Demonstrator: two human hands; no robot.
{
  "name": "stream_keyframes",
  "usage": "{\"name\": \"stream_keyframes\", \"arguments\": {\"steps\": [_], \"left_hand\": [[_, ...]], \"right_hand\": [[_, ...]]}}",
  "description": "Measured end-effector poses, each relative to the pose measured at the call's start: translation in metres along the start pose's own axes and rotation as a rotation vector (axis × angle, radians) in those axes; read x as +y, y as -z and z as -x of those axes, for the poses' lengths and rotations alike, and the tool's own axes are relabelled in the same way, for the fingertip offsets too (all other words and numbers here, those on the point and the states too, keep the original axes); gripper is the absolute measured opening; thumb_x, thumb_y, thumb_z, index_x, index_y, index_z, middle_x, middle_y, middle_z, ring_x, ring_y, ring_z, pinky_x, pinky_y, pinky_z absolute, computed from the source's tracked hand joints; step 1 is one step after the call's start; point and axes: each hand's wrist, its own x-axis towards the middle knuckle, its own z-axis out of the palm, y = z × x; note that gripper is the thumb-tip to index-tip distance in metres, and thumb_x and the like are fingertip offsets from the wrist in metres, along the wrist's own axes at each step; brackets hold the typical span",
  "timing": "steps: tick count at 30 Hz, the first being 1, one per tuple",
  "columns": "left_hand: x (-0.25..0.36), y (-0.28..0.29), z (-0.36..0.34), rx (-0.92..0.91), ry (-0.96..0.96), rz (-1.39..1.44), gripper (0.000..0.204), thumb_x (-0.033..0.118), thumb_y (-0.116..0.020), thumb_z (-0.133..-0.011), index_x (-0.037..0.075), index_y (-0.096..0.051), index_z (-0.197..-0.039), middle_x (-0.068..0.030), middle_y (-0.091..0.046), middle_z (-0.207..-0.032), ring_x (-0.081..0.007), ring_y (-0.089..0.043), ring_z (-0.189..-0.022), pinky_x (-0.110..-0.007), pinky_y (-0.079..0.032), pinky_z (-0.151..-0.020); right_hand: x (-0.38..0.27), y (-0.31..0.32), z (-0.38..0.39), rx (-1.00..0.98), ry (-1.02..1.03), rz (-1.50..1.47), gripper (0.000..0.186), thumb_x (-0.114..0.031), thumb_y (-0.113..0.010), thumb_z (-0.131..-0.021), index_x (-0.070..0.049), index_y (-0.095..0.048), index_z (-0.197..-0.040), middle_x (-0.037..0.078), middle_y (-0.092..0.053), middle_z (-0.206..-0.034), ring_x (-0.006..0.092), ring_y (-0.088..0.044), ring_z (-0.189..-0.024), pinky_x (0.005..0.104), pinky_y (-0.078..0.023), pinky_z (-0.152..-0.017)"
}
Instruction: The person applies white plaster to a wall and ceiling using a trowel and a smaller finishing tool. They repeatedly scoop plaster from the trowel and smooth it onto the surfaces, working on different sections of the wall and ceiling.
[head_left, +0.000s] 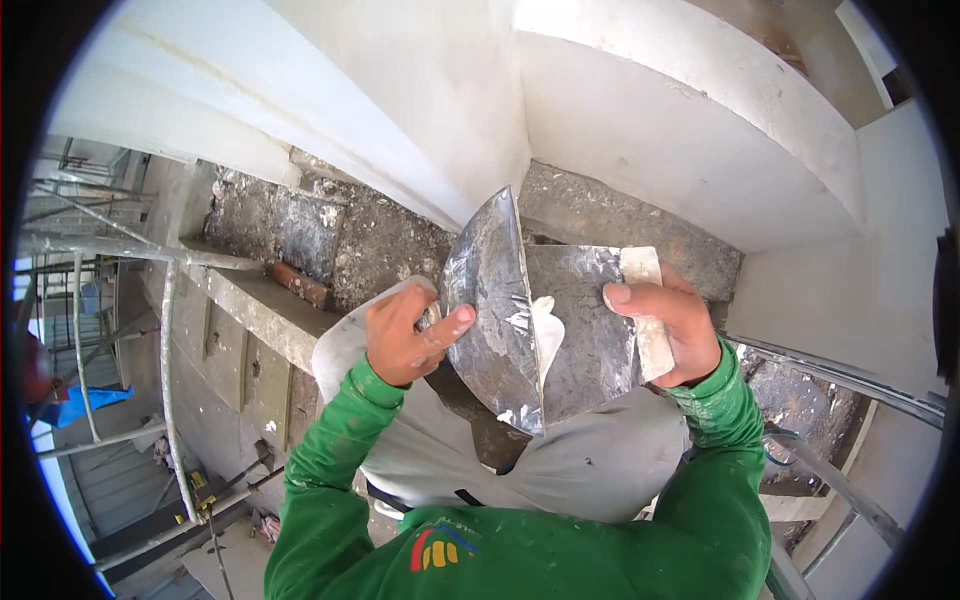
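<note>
In my left hand (398, 332) is a dark, half-round plaster holder (485, 290) with a straight edge, its surface smeared with dried white. Its back side and most of the fingers behind it are hidden. My right hand (685, 325) grips a wide, flat scraper (590, 345) by its cream-coloured back strip, thumb on top. The scraper's dark blade meets the holder's straight edge, and a blob of white putty (547, 338) sits on the blade there. Both tools are above my lap, between my knees.
White walls (620, 120) meet in a corner ahead. A debris-strewn ledge (385, 240) runs below them, with a piece of brick (300, 285) on it. Metal scaffold poles (170, 380) stand left over a drop; another pole (840, 480) is at lower right.
</note>
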Motion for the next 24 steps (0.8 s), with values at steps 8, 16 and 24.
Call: {"name": "stream_keyframes", "arguments": {"steps": [8,16,24], "left_hand": [[0.004,0.034,0.076,0.129,0.707,0.429,0.028,0.000,-0.058,-0.087,0.000,-0.053,-0.115,-0.0078,-0.055,-0.088,-0.0135,-0.050,-0.064,-0.026,-0.042,-0.057],[-0.005,0.025,0.074,0.379,0.920,0.521,0.011,0.007,-0.052,-0.090,-0.003,-0.049,-0.086,-0.0066,-0.047,-0.068,-0.0102,-0.042,-0.055,-0.024,-0.037,-0.042],[-0.012,0.024,0.069,0.408,0.982,0.509,0.016,0.009,-0.051,-0.090,-0.003,-0.048,-0.079,-0.0059,-0.046,-0.065,-0.0106,-0.042,-0.053,-0.024,-0.037,-0.042]], "right_hand": [[0.107,0.095,-0.078,0.304,-0.354,-0.339,0.030,-0.008,-0.054,-0.086,0.004,-0.050,-0.113,0.010,-0.061,-0.098,0.0223,-0.063,-0.092,0.0370,-0.055,-0.081],[0.334,0.130,-0.118,0.372,-0.505,-0.401,0.025,-0.008,-0.057,-0.082,0.002,-0.054,-0.105,0.011,-0.061,-0.098,0.0243,-0.063,-0.089,0.0446,-0.054,-0.076],[0.351,0.116,-0.145,0.471,-0.561,-0.339,0.023,-0.010,-0.056,-0.082,0.001,-0.054,-0.102,0.011,-0.060,-0.093,0.0252,-0.061,-0.084,0.0441,-0.050,-0.076]]}}
